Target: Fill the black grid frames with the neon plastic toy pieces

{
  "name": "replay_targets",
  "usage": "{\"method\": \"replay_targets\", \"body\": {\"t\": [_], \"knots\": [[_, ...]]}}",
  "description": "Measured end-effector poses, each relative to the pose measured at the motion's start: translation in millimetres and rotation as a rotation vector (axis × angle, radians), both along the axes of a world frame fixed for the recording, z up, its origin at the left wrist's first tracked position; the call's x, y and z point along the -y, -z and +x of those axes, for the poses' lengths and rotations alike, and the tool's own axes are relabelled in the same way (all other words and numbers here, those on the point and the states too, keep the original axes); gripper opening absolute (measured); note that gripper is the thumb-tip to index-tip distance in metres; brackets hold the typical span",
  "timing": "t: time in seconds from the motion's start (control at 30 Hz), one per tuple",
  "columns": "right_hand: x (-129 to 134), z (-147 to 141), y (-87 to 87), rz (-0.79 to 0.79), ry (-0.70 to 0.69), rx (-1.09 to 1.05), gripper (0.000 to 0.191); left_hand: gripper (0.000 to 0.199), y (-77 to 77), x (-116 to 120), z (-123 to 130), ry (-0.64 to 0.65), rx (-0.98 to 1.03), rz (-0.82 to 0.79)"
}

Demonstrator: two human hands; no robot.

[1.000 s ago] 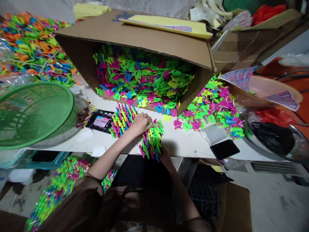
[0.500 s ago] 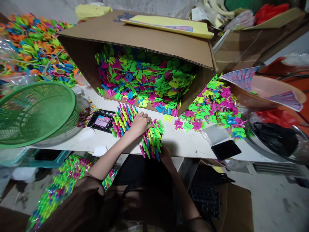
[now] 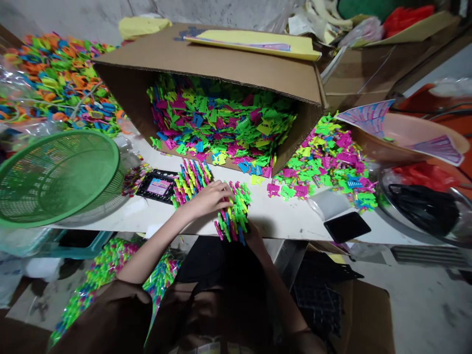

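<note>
Small plastic pieces in pink, green, yellow and blue stand upright in dense rows, in a left block [image 3: 189, 183] and a right block [image 3: 233, 216]. My left hand [image 3: 216, 195] lies over the gap between them, with loosely bent fingers reaching across the top of the right block. Nothing shows clearly in those fingers. At the lower right corner of the right block, my right hand [image 3: 254, 238] grips its edge from the side, fingers mostly hidden behind it. A black openwork frame with a printed label [image 3: 158, 186] lies beside the left block.
A cardboard box [image 3: 221, 66] on its side holds many flat coloured pieces. More of them lie in a pile [image 3: 328, 162] to the right, near a phone [image 3: 347, 227]. On the left stands a green mesh basket [image 3: 62, 216]. Bagged pieces [image 3: 92, 287] sit below the table edge.
My left hand has shifted slightly down, and its fingers have stretched out over the right block. My right hand stays at that block's corner. The view has tilted a little.
</note>
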State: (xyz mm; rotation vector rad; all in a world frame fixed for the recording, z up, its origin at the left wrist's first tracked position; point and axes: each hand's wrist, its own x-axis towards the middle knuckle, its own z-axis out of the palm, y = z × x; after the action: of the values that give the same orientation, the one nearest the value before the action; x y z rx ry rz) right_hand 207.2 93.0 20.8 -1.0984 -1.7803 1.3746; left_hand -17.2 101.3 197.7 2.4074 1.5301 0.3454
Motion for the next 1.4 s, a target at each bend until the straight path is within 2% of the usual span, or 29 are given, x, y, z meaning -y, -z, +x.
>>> {"method": "replay_targets", "body": {"t": [0.1, 0.27, 0.53, 0.77, 0.93, 1.07, 1.23, 1.4], "knots": [[-1, 1, -0.5, 0.009, -0.006, 0.002, 0.019, 0.02, -0.6, 5, -3, 0.083, -0.061, -0.073], [-2, 2, -1.4, -0.006, -0.017, 0.011, 0.018, 0.018, 7.8, 0, 1, 0.054, -0.148, -0.099], [-1, 2, 0.2, -0.025, -0.024, -0.021, 0.022, 0.021, 11.1, -3, -1, 0.041, -0.132, -0.072], [1, 2, 1.2, -0.028, -0.021, -0.036, 0.02, 0.021, 1.2, -2, 2, 0.013, -0.121, -0.122], [2, 1, 0.0, -0.019, -0.015, -0.027, 0.022, 0.017, -9.3, 1, 8, 0.081, -0.064, -0.168], [3, 1, -1.5, -0.02, 0.002, -0.039, 0.016, 0.016, -7.1, 6, 17, 0.162, -0.053, -0.185], [4, 0, -4.7, -0.005, 0.007, -0.053, 0.018, 0.011, -2.5, 10, 22, 0.163, -0.118, -0.152], [5, 0, -6.1, 0.018, 0.029, -0.011, 0.015, 0.012, -6.1, 9, 24, 0.202, -0.192, -0.142]]}}
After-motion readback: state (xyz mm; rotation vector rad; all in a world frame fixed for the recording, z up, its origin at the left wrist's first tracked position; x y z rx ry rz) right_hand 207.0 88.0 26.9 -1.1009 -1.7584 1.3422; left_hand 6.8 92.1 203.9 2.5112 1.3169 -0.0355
